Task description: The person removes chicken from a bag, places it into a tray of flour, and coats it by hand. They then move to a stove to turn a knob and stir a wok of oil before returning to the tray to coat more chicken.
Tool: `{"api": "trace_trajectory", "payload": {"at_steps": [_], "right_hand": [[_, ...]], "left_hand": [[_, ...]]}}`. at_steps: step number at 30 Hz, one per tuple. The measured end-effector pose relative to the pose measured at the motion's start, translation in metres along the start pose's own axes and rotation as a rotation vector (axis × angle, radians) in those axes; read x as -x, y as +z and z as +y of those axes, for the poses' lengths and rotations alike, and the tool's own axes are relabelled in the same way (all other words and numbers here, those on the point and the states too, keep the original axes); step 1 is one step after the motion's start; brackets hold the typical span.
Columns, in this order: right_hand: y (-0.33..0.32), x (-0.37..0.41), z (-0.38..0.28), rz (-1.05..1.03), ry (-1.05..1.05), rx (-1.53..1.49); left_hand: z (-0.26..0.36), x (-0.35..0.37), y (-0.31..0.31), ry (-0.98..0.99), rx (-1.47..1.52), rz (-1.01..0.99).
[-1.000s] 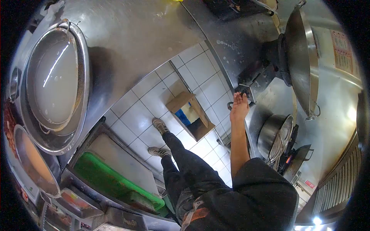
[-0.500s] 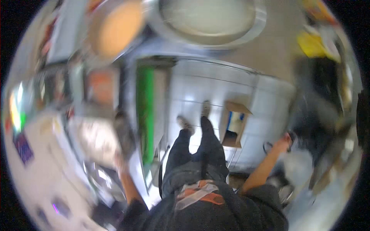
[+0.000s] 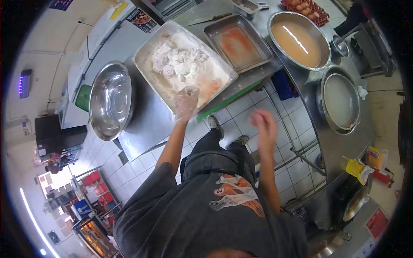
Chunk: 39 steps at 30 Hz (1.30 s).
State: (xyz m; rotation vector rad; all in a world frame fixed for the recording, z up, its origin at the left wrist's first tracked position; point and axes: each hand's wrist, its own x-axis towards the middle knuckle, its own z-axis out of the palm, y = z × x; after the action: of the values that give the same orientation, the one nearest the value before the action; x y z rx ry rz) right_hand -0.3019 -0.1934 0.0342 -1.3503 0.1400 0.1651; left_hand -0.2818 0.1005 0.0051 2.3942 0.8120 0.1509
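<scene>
My left hand (image 3: 186, 104), in a clear plastic glove, is over the near edge of a white tray (image 3: 148, 79). Its fingers look curled in, and what they may hold is hidden. White flour (image 3: 183, 60) with floured lumps lies in that tray. My right hand (image 3: 264, 127) is bare and blurred by motion, raised over the tiled floor. Its fingers are a little bent and apart, with nothing visible in them. Behind the tray's right side sits a metal pan (image 3: 241, 43) with orange residue.
A large steel bowl (image 3: 112, 101) stands left of the tray. On the right counter are a bowl of orange-beige liquid (image 3: 297, 41), a bowl of cloudy liquid (image 3: 341, 101) and a yellow packet (image 3: 357, 167). Eggs (image 3: 305, 8) sit at the back.
The view has swung left toward the floured tray. My right hand has come in from the right, away from the dark object it was at. My left hand is now at the tray's near edge.
</scene>
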Motion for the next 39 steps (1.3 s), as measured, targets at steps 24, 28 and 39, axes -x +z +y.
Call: {"api": "trace_trajectory", "payload": {"at_steps": [24, 28, 39], "right_hand": [[0.195, -0.132, 0.068, -0.248, 0.587, -0.515], [0.200, -0.132, 0.046, -0.328, 0.602, -0.644], [0.181, -0.167, 0.096, -0.248, 0.795, -0.476]], "left_hand": [[0.026, 0.003, -0.021, 0.272, 0.419, 0.004], [0.025, 0.000, -0.011, 0.222, 0.450, -0.037], [0.044, 0.015, -0.006, 0.116, 0.450, -0.082]]}}
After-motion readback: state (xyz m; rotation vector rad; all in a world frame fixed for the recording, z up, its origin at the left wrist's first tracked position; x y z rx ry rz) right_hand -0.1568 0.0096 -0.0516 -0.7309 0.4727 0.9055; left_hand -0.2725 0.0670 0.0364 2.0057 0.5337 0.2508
